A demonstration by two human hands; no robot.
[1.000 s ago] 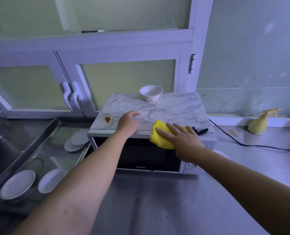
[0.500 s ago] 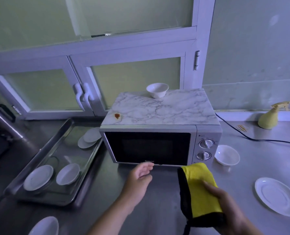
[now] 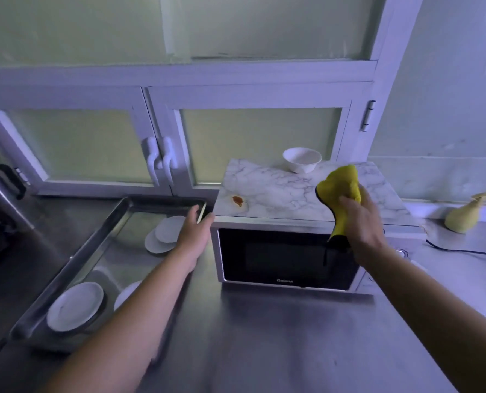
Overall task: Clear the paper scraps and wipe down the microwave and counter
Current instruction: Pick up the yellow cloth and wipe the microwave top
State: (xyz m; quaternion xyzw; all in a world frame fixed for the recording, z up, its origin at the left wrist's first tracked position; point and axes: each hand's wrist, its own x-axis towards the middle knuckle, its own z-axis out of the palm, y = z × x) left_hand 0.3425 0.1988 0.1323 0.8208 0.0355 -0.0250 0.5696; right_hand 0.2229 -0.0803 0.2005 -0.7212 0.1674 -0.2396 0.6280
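Microwave (image 3: 287, 259) position: on the steel counter (image 3: 264, 341), against the back wall, door closed and dark. Its marble-patterned top (image 3: 275, 191) carries a white bowl (image 3: 302, 159) at the rear centre and an orange-brown stain (image 3: 237, 199) near the front left corner. Right hand (image 3: 361, 219): fingers curled around a bunched yellow cloth (image 3: 339, 188), held above the right front part of the top; the cloth's black-edged lower end hangs down in front of the upper right of the door. Whether the cloth touches the top surface cannot be determined. Left hand (image 3: 195, 231): fingers extended and relaxed, holding nothing, located just beside the top left corner of the microwave, over the gap between it and a metal tray (image 3: 94, 251); contact with the corner cannot be determined. Tray contents: two overlapping white plates (image 3: 165, 235) at the far end, one white plate (image 3: 75, 306) at the near end, and a further plate (image 3: 125, 295) partly hidden behind the left forearm. Right of the microwave: a yellow spray bottle (image 3: 466, 215) stands at the wall, and a black power cord (image 3: 463, 252) lies across the counter. Behind the unit: frosted-glass doors with two white handles (image 3: 162, 160).
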